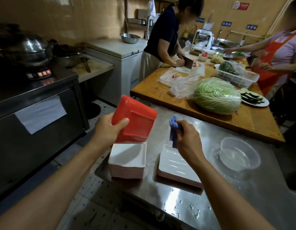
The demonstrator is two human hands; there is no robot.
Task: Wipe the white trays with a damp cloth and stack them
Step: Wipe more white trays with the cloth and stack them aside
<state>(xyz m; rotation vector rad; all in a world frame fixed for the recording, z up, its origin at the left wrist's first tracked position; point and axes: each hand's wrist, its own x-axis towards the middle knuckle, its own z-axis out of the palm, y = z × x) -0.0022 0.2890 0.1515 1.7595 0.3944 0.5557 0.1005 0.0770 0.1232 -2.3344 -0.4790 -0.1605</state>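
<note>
Over the steel table (210, 188), left hand (109, 128) grips a tray (135, 118), right hand (187, 138) a cloth (173, 130).

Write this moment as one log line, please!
left hand: holds tray, red underside up | right hand: grips cloth | stacks: two

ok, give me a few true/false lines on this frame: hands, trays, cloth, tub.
1. The left hand holds a tray with its red underside facing the camera. True.
2. The right hand is empty. False: it grips a blue cloth.
3. The tall stack sits to the left of the short stack. True.
4. The clear tub sits on the wooden table. False: it stands on the steel counter, right of the stacks.
5. The steel counter is dry. False: water drops show on it.
</note>
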